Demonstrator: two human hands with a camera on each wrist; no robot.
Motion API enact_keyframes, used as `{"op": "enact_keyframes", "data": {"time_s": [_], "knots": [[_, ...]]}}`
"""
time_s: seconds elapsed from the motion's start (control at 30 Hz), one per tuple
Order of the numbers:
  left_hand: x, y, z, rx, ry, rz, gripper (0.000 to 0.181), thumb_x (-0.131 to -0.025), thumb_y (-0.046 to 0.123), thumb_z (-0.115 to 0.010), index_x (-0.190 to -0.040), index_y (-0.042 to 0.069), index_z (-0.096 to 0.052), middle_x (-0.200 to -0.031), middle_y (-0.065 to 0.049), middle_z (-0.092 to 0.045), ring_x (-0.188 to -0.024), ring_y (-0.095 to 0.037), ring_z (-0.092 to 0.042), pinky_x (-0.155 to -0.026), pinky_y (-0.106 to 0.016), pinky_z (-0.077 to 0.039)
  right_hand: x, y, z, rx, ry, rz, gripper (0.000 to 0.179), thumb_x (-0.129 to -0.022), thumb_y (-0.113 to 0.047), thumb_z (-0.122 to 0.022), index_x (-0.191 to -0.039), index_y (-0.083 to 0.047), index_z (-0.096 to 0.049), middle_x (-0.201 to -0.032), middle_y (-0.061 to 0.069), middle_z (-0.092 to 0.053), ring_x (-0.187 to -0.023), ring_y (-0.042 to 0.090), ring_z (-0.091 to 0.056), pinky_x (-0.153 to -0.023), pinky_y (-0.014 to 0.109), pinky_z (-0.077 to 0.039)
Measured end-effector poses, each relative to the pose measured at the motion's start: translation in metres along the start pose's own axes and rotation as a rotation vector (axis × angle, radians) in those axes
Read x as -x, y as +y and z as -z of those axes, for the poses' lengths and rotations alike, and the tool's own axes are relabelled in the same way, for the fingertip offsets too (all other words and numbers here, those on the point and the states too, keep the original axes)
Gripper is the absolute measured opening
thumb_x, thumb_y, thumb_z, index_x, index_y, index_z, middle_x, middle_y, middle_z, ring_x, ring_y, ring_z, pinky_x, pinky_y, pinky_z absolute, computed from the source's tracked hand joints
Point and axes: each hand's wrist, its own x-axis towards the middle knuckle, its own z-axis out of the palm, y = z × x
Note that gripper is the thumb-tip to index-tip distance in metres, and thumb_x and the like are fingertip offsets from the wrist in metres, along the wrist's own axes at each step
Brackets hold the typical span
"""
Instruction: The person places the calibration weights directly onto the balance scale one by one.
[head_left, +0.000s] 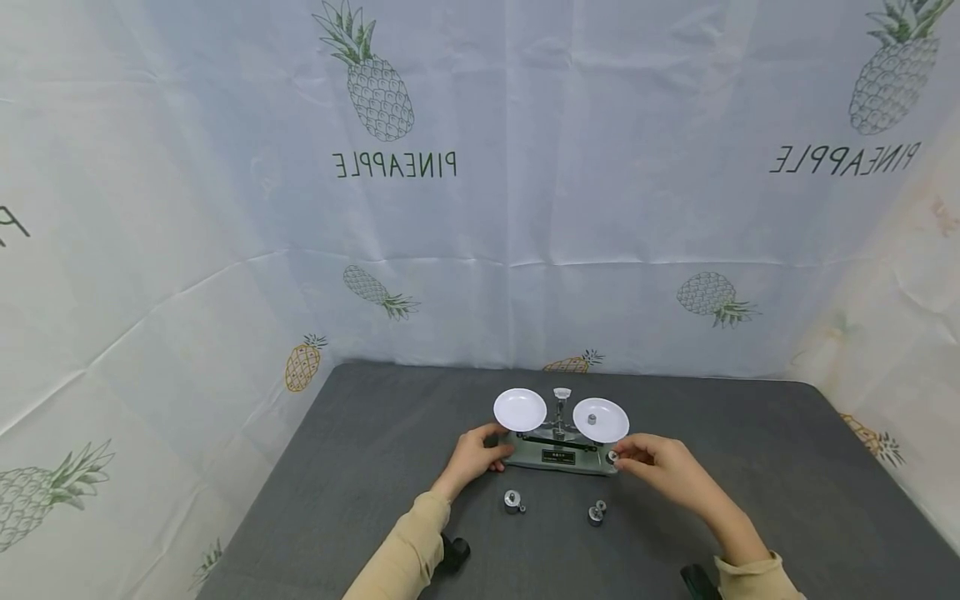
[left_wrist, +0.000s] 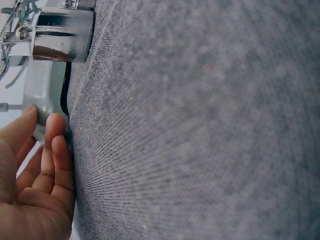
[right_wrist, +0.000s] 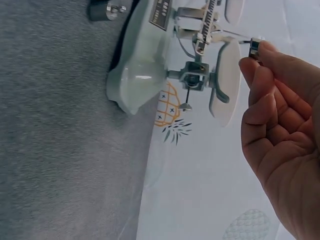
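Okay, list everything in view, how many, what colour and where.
Table: one, dark grey, across the foreground
Backdrop: count unclear, pale, pineapple-printed, behind the table
Balance scale: one, grey-green, on the table
Pans: two, white, atop the scale
Pan weight: one, silvery, on the right pan
Held weight: one, silvery, by the scale's right end
Loose weights: four, silvery, paired before the scale
Sleeves: two, beige, on the forearms
Wrist gear: two, black, beside the sleeves
Left hand: one, bare, gripping the scale's left end
Right hand: one, bare, pinching the held weight
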Motion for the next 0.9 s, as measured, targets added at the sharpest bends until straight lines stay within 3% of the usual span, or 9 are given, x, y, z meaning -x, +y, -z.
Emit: {"op": "enact_keyframes", "data": {"time_s": [0.3, 0.63, 0.9], "knots": [[0.0, -0.002, 0.0, -0.01, 0.005, 0.001, 0.036, -0.085, 0.023, -0.068, -0.117, 0.007, -0.062, -0.066, -0.011, -0.067, -0.051, -0.008, -0.06, -0.05, -0.022, -0.048, -0.023, 0.002, 0.003, 0.056, 0.076, -0.046, 0.014, -0.086, -0.023, -0.066, -0.098, -0.015, -0.068, -0.086, -0.004, -0.066, -0.07, -0.001, -0.055, -0.06, 0.021, -0.046], [0.001, -0.002, -0.001, 0.001, 0.0, 0.008, 0.036, -0.084, 0.023, -0.069, -0.116, 0.008, -0.063, -0.071, -0.01, -0.067, -0.052, -0.01, -0.061, -0.05, -0.022, -0.049, -0.04, 0.005, -0.003, 0.105, 0.18, -0.083, 0.019, -0.085, -0.015, -0.068, -0.101, -0.005, -0.068, -0.086, 0.005, -0.068, -0.065, 0.002, -0.049, -0.054, 0.021, -0.041], [0.0, -0.002, -0.001, -0.001, 0.001, 0.004, 0.035, -0.085, 0.023, -0.068, -0.116, 0.009, -0.063, -0.077, -0.009, -0.067, -0.052, -0.008, -0.06, -0.051, -0.022, -0.049, -0.049, 0.008, -0.004, 0.16, 0.181, -0.13, 0.02, -0.085, -0.013, -0.067, -0.101, -0.002, -0.068, -0.087, 0.008, -0.067, -0.068, 0.011, -0.051, -0.054, 0.023, -0.039]]}}
